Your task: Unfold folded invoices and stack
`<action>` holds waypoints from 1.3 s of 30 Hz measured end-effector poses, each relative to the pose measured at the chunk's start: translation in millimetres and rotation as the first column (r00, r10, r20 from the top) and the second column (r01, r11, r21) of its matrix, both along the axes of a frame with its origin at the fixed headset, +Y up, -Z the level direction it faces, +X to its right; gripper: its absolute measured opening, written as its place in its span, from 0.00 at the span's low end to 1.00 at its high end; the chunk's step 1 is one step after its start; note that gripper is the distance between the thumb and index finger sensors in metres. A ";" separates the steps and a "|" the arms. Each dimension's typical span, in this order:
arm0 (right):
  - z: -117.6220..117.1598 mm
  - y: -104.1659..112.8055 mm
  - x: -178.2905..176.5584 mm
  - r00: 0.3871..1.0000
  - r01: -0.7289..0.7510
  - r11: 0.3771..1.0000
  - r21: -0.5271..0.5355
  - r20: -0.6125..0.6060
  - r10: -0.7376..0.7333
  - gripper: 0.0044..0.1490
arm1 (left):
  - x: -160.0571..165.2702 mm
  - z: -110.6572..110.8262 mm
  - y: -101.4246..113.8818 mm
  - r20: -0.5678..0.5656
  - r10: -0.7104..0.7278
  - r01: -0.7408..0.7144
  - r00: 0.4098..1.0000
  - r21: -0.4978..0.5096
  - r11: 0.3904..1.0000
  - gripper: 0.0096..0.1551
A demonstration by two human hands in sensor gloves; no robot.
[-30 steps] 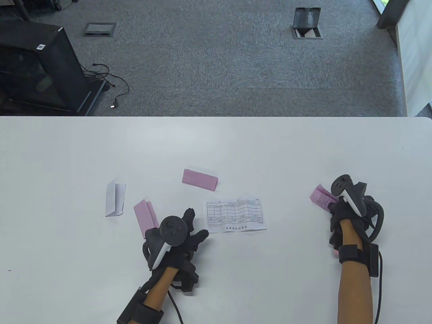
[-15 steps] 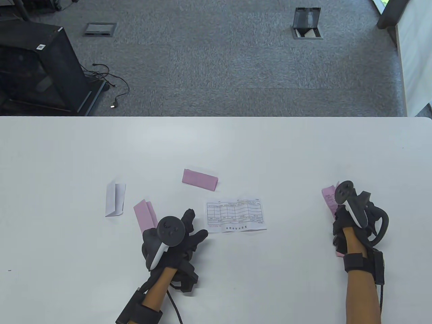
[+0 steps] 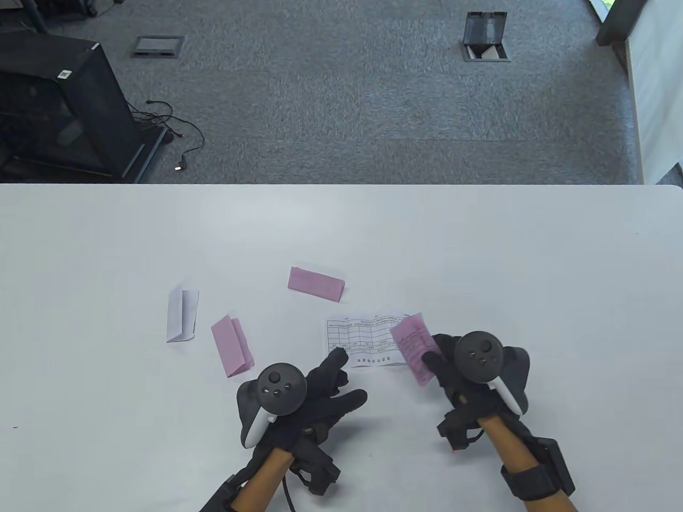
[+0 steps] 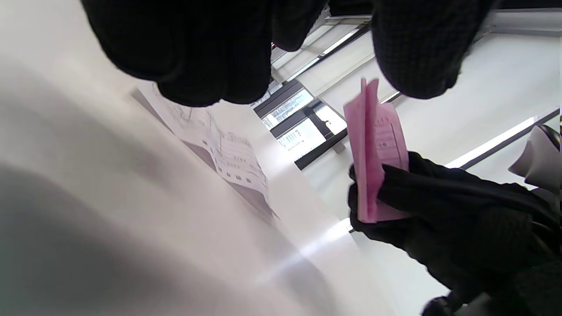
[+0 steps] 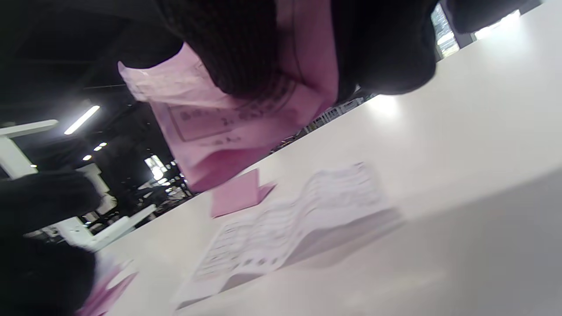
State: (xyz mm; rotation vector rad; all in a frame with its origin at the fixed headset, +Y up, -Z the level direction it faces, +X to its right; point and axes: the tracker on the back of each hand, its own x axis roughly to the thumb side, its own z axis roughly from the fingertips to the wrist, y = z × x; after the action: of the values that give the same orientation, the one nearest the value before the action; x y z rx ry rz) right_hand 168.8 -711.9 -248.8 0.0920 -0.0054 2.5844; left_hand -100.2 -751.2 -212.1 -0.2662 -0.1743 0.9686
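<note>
Right hand (image 3: pixel 469 381) pinches a folded pink invoice (image 3: pixel 415 345) between thumb and fingers, lifted off the table (image 3: pixel 480 240), its far end over the right edge of the unfolded white invoice (image 3: pixel 365 341) lying flat. Left hand (image 3: pixel 315 397) just left of it, fingers spread loosely, holding nothing, index tip at white sheet's near-left corner. Further left of left hand: folded pink slip (image 3: pixel 232 346), folded white slip (image 3: pixel 181 316); beyond it, another folded pink slip (image 3: pixel 316 284)

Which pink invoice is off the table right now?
The pink invoice held by the right hand, above the unfolded white sheet. The other two pink ones lie folded on the table.
</note>
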 end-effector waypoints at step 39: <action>18.4 -27.3 -5.5 0.986 0.148 0.982 -0.118 -0.060 -0.156 0.23 | -7.0 -1.3 -19.1 -0.160 0.078 -0.069 0.984 0.063 0.996 0.34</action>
State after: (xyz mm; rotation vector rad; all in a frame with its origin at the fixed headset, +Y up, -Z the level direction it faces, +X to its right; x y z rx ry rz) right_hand 163.3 -739.2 -230.4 0.1337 0.1543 2.4216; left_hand -107.2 -770.3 -213.4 -0.1278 -0.0633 1.0520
